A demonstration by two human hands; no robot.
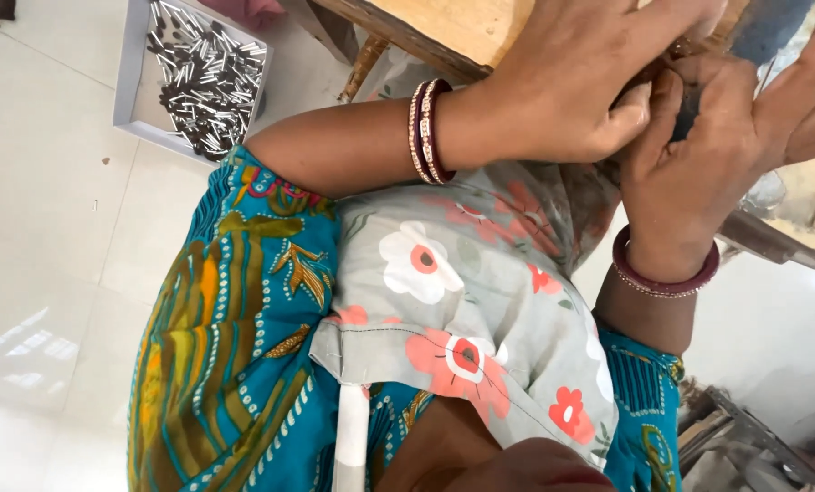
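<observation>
Both hands meet at the near edge of a wooden bench (444, 27), which serves as the landmark here. The left hand (571, 87) comes in from the left, bangles (428, 130) on its wrist, and lies curled just below the bench edge with its fingers folded down; what it grips, if anything, is hidden under the fingers. The right hand (690, 164) rises from below the bench, a dark red bangle (664, 281) on its wrist, and its fingers close narrowly around a small dark piece (687, 107) that sits right at the bench edge, between the two hands. The piece is mostly covered, so its shape cannot be told. The two hands touch each other there.

Below the bench, a grey flowered cloth (462, 301) lies over the person's lap, on top of teal patterned clothing (234, 364). Left of the bench, on the pale tiled floor (52, 182), stands a shallow white tray (127, 82) filled with small metal pins (207, 77).
</observation>
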